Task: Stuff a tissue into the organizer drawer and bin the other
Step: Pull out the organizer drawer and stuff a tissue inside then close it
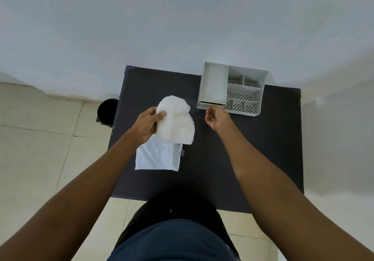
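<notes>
My left hand [146, 124] holds a crumpled white tissue [176, 121] above the dark table [263, 149]. Under it a second white tissue [155, 157] lies flat on the tabletop. A grey organizer [214, 82] with several compartments stands at the table's far right; its drawer [210, 104] sits low at the front left and looks slightly out. My right hand [216, 119] hovers just in front of the drawer, fingers curled, holding nothing that I can see. A black bin [107, 110] stands on the floor left of the table.
The table backs against a pale wall [182, 27]. Beige floor tiles [40, 149] surround it. My torso and legs fill the lower middle of the view, close to the table's near edge.
</notes>
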